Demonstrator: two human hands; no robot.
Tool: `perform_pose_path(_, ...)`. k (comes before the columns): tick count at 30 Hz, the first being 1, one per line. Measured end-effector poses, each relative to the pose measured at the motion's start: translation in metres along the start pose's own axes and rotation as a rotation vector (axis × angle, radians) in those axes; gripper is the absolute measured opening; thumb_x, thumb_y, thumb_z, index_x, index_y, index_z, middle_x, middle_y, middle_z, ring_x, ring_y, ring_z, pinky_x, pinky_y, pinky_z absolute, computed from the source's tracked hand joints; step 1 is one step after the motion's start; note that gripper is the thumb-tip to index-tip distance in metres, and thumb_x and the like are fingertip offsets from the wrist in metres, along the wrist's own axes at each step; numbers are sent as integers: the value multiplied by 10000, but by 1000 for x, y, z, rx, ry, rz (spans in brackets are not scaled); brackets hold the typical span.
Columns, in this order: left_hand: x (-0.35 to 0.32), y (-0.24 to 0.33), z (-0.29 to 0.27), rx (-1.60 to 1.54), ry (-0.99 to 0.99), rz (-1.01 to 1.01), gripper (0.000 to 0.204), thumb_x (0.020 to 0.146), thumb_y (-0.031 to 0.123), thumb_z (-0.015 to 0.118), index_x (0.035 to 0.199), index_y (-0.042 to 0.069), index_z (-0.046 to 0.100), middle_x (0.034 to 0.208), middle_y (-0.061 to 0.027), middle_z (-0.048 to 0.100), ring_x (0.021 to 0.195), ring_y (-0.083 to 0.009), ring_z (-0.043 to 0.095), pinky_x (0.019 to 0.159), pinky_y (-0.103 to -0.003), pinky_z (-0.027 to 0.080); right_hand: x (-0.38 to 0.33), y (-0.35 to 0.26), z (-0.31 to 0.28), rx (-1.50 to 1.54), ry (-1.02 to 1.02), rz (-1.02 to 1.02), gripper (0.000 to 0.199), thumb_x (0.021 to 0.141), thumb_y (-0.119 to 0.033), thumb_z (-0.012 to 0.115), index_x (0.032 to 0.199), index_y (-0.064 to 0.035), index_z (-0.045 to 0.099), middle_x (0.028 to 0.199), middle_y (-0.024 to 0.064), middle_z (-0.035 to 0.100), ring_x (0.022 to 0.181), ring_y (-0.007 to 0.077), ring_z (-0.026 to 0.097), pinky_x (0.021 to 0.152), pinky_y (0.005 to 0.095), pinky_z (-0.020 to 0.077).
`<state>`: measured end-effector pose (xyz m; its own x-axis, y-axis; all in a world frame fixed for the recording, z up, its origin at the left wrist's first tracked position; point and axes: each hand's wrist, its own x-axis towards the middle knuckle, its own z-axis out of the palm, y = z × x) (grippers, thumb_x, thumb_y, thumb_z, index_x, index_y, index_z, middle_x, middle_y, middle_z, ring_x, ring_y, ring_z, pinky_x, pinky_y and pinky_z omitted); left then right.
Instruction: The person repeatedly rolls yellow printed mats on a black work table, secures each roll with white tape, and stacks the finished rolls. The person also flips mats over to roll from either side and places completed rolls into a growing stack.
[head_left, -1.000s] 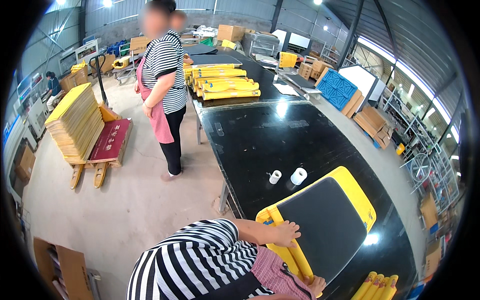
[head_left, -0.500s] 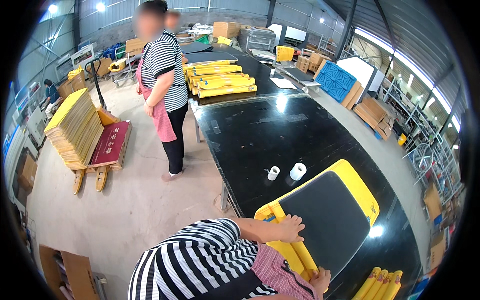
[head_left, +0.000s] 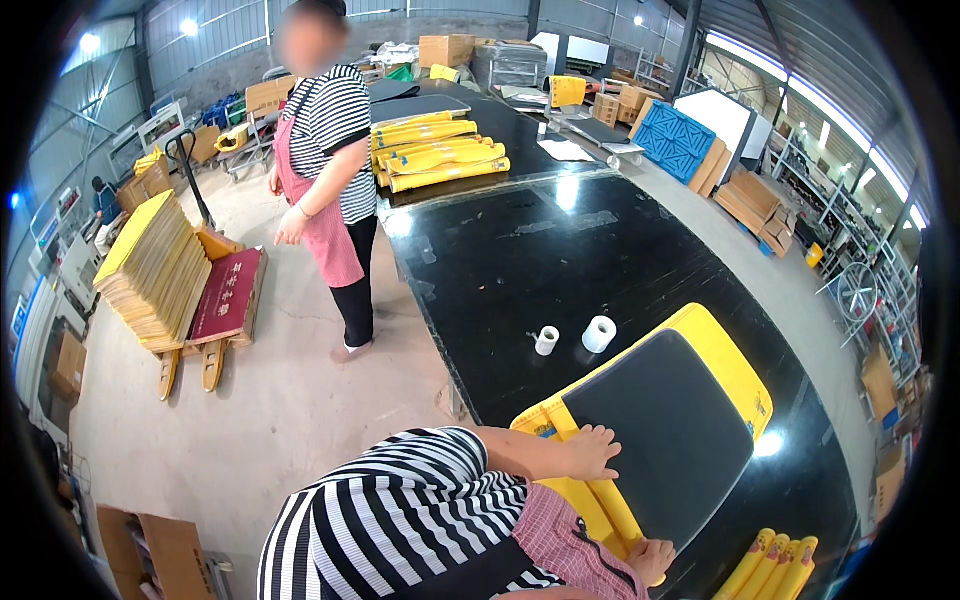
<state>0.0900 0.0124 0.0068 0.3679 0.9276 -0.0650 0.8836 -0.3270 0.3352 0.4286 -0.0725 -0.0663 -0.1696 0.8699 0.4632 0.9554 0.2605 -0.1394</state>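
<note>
A yellow mat with a dark grey backing [head_left: 665,430] lies backing up on another yellow mat [head_left: 715,345], on the black table. Its near left edge is turned over into a yellow roll [head_left: 612,507]. My left hand [head_left: 594,455] rests across that roll with its fingers stretched and spread, the fingertips reaching onto the grey backing. At the roll's near end my right hand [head_left: 652,561] is closed, fingers curled over the mat's edge. The underside of the roll is hidden.
Two white tape rolls [head_left: 598,335] stand beyond the mat. Several rolled yellow mats [head_left: 770,568] lie at the near right, and more rolled mats [head_left: 445,160] are piled at the far end. A co-worker [head_left: 325,170] stands left of the table [head_left: 520,260], near a loaded pallet truck [head_left: 215,350].
The view has shifted slightly. Both my hands stay in nearly the same place on the mat. The co-worker's forearm has come forward, and a second person behind is no longer seen.
</note>
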Motion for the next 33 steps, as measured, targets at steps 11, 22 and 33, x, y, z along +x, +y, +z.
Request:
perform_pose_path(11, 21, 1, -6, -22, -73, -21, 616, 999, 560, 589, 1341, 48, 571, 1291, -198, 583, 1244, -358, 563, 1036, -494, 456, 5, -19, -14, 32, -41, 90, 460, 900, -468, 705, 994, -31, 599, 992, 163, 559, 1000, 395, 540, 898, 501, 439)
perform_pose_path(22, 24, 3, -13, -51, -139, -43, 668, 1007, 580, 571, 1415, 52, 543, 1357, -196, 587, 1289, -351, 573, 1074, -479, 456, 2, -3, 4, -5, -12, 69, 627, 967, -664, 535, 939, -39, 571, 945, 164, 556, 952, 399, 548, 863, 502, 433)
perform_pose_path(33, 26, 1, -9, -58, -118, -45, 643, 1009, 574, 574, 1384, 52, 562, 1326, -181, 603, 1277, -345, 581, 1067, -480, 457, 4, -6, 2, -20, -12, 64, 564, 963, -610, 573, 953, -46, 577, 948, 155, 562, 955, 390, 553, 871, 492, 439)
